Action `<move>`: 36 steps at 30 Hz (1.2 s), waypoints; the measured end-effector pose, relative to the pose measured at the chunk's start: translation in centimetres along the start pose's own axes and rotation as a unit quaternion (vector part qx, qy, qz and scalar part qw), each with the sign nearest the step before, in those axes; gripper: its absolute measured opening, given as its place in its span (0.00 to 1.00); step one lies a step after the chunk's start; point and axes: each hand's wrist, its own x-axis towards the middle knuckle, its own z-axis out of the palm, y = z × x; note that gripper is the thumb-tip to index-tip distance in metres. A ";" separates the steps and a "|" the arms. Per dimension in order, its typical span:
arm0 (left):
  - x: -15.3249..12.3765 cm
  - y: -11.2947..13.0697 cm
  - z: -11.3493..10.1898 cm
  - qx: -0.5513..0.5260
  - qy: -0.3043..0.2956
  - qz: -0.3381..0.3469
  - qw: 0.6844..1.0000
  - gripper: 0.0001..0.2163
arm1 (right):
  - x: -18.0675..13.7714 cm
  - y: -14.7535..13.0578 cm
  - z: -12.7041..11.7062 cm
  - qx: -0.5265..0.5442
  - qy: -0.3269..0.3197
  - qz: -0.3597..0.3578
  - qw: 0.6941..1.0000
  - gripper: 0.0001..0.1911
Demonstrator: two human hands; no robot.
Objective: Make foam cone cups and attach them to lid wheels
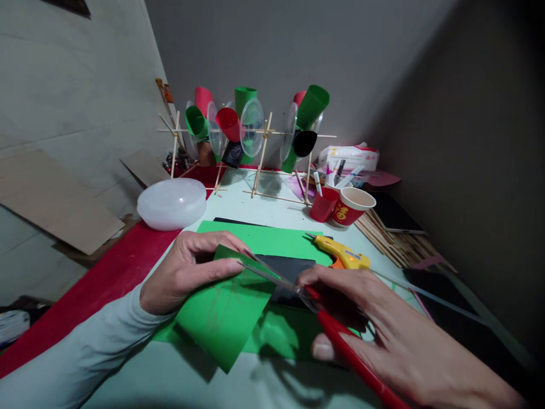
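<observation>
My left hand (196,267) pinches the upper edge of a piece of green paper (230,309) that curls downward and bears faint drawn lines. In my right hand (370,318) is a pair of scissors (332,329) with red handles. The scissor blades are parted, with their tips close to my left fingertips and the paper's top edge between or beside them. Under my hands lie green sheets (255,232) and a black piece (293,267). A yellow glue gun (340,253) rests just beyond my right hand.
At the back stands a stick frame (258,176) with clear discs and red, green and black paper cups. A white plastic bowl (170,204) sits at left. Toward the right are a red paper cup (353,205), a red holder (322,205) and wooden sticks (383,236).
</observation>
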 end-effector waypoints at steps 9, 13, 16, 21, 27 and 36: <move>0.0 -0.3 0.2 -0.014 0.007 -0.020 1.000 0.06 | 0.3 0.0 0.2 -0.002 0.000 0.003 1.000 0.12; -0.1 -0.2 0.2 -0.006 0.006 -0.019 1.000 0.06 | 0.3 -0.1 0.1 0.002 -0.002 0.001 1.000 0.11; -0.1 -0.1 0.2 -0.008 0.004 -0.021 1.000 0.06 | 0.2 -0.1 0.0 0.005 0.002 -0.002 1.000 0.10; -0.1 -0.1 0.3 -0.004 0.004 -0.027 1.000 0.07 | 0.1 0.1 0.3 -0.006 0.026 -0.007 1.000 0.11; -0.1 -0.2 0.4 -0.007 0.003 -0.038 0.999 0.07 | 0.0 0.6 0.5 -0.036 0.024 -0.010 0.999 0.10; 0.0 -0.7 0.5 -0.015 -0.008 -0.045 0.999 0.06 | 0.3 0.9 0.5 -0.026 0.010 -0.014 1.000 0.13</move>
